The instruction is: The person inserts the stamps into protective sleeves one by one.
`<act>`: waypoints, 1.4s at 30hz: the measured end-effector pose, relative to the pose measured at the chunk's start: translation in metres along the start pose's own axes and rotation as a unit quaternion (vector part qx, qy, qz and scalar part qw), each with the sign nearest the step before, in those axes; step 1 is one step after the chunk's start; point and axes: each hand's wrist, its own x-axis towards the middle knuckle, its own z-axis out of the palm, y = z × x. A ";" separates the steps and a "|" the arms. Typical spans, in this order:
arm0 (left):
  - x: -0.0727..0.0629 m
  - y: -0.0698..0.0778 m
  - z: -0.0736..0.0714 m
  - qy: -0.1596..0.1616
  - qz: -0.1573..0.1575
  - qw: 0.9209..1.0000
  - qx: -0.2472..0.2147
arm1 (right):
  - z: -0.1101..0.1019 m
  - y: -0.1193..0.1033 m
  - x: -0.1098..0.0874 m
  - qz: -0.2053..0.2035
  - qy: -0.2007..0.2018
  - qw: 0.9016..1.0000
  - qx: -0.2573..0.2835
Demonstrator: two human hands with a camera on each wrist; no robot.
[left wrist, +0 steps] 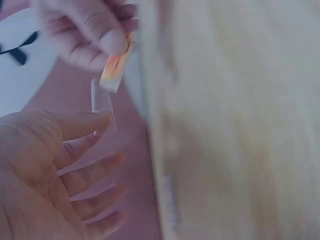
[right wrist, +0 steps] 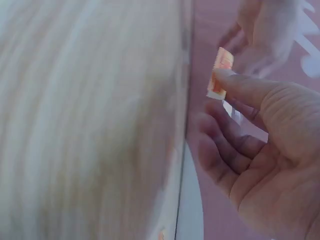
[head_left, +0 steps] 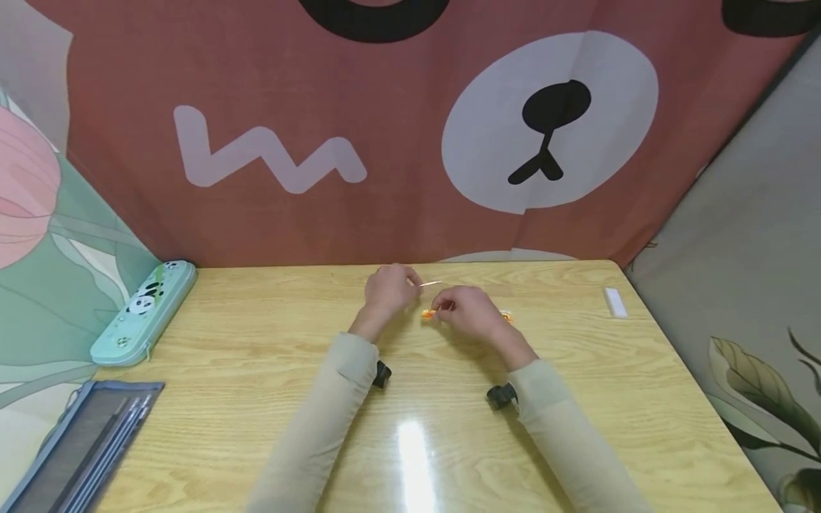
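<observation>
My left hand (head_left: 390, 288) pinches a thin clear plastic strip (left wrist: 103, 102) between thumb and forefinger, its other fingers spread loosely. In the head view the strip shows as a pale line pointing right. Just to the right and nearer, my right hand (head_left: 471, 311) pinches a small orange-and-white wrapper (right wrist: 220, 75) with a serrated edge. Its remaining fingers are curled below, and part of the wrapper is hidden by the thumb. The strip's far end comes close to the wrapper in the left wrist view. Another orange piece (head_left: 507, 315) shows beside the right hand, partly covered by it.
A small white block (head_left: 616, 303) lies near the table's right edge. On the left are a turquoise panda pencil case (head_left: 144, 313) and a blue-edged mesh pouch (head_left: 96, 442) with long thin items inside. A bear-print curtain (head_left: 321, 228) hangs behind the wooden table (head_left: 269, 320).
</observation>
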 end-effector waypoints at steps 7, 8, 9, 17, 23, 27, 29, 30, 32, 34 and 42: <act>-0.019 -0.021 -0.025 0.000 -0.008 0.961 -0.277 | -0.019 0.000 -0.011 0.065 0.042 0.974 0.214; -0.022 -0.024 -0.026 -0.004 -0.010 0.950 -0.312 | -0.021 0.001 -0.012 0.069 0.053 0.967 0.239; -0.024 -0.025 -0.026 -0.010 -0.012 0.939 -0.344 | -0.022 0.000 -0.012 0.072 0.067 0.959 0.264; -0.033 -0.029 -0.015 -0.075 -0.034 0.847 -0.526 | -0.020 0.002 -0.012 0.094 0.114 0.912 0.383; -0.031 -0.035 -0.012 -0.054 -0.050 0.824 -0.561 | -0.020 0.006 -0.012 0.114 0.112 0.897 0.411; -0.032 -0.036 -0.011 -0.046 -0.051 0.814 -0.577 | -0.019 0.007 -0.010 0.109 0.102 0.894 0.424; -0.031 -0.033 -0.011 -0.051 -0.047 0.813 -0.579 | -0.021 0.005 -0.010 0.105 0.103 0.893 0.426; -0.032 -0.032 -0.010 -0.054 -0.046 0.812 -0.580 | -0.021 0.004 -0.010 0.103 0.104 0.893 0.425; -0.032 -0.030 -0.008 -0.060 -0.045 0.808 -0.585 | -0.022 0.001 -0.010 0.101 0.107 0.894 0.424; -0.033 -0.028 -0.007 -0.063 -0.046 0.804 -0.590 | -0.022 -0.002 -0.010 0.098 0.106 0.894 0.423; -0.033 -0.025 -0.003 -0.064 -0.061 0.802 -0.591 | -0.022 0.000 -0.012 0.091 0.112 0.892 0.427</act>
